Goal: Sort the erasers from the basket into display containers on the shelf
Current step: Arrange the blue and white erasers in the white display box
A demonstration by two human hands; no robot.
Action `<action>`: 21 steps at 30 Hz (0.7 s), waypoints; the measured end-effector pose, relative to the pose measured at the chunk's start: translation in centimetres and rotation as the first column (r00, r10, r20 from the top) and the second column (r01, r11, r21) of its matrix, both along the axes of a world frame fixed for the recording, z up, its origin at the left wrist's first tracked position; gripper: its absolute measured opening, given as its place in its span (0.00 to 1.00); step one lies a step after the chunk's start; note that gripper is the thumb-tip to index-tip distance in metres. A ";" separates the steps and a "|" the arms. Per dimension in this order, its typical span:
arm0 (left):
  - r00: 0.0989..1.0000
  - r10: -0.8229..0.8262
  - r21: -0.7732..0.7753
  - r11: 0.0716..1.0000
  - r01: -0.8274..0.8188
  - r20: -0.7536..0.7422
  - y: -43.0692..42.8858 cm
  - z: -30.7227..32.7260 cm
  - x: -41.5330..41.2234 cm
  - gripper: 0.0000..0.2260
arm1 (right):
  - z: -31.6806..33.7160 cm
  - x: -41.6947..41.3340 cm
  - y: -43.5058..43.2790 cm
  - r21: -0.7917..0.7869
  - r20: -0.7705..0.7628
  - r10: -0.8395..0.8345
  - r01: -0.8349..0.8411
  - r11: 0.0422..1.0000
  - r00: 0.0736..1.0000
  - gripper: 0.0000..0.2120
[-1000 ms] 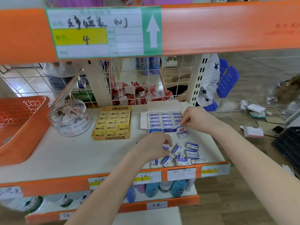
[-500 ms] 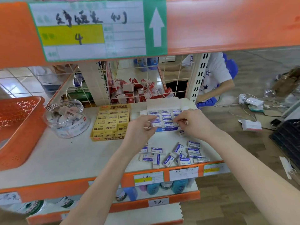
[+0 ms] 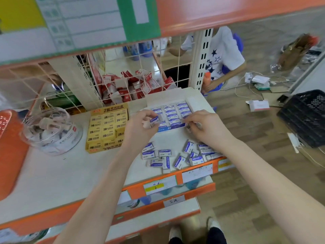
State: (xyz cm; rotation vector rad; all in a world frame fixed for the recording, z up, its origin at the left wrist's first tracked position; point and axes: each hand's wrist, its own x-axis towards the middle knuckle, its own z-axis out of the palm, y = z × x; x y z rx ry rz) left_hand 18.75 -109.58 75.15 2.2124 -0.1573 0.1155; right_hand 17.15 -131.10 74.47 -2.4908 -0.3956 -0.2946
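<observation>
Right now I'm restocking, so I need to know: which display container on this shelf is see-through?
The round jar left of the yellow box; that box and the white box are opaque and rectangular.

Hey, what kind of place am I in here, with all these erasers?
Most likely a stationery shop: an orange-edged shelf with handwritten price labels on its front, an open display box of blue erasers, and a yellow box of 2B erasers beside it.
</observation>
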 end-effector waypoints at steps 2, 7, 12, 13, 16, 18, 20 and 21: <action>1.000 0.005 -0.087 0.996 -0.004 0.008 -0.3 0.4 -0.3 0.09 | 0.7 -0.1 0.6 0.033 -0.005 0.041 -0.041 0.999 0.999 0.13; 0.993 0.011 -0.385 0.921 -0.056 -0.116 -1.7 1.3 -1.3 0.12 | 2.3 0.6 2.6 0.137 -0.076 0.142 -0.131 0.982 0.987 0.20; 0.995 0.040 -0.193 0.979 -0.058 -0.095 -1.4 1.3 -0.8 0.08 | 3.1 2.5 3.3 0.128 -0.073 0.180 -0.170 0.977 0.981 0.13; 0.996 0.048 -0.087 0.995 -0.055 -0.076 -1.3 1.3 -0.3 0.09 | 3.1 2.8 3.0 0.113 -0.074 0.165 -0.156 0.981 0.984 0.13; 0.997 0.071 0.223 0.973 -0.062 -0.031 -1.0 0.9 1.9 0.13 | 3.1 3.1 1.8 0.090 -0.076 0.154 -0.147 0.985 0.985 0.13; 0.998 0.066 0.380 0.923 -0.058 -0.009 -1.0 0.5 3.6 0.14 | 3.0 2.7 0.8 0.051 -0.136 0.224 -0.219 0.974 0.965 0.12; 0.997 0.071 0.490 0.869 -0.077 0.031 -1.1 0.0 5.0 0.13 | 2.5 2.2 0.2 -0.020 -0.254 0.352 -0.369 0.929 0.901 0.12; 0.995 0.083 0.526 0.845 -0.098 0.051 -1.2 0.0 5.5 0.13 | 2.3 1.8 0.2 -0.047 -0.306 0.401 -0.434 0.900 0.864 0.12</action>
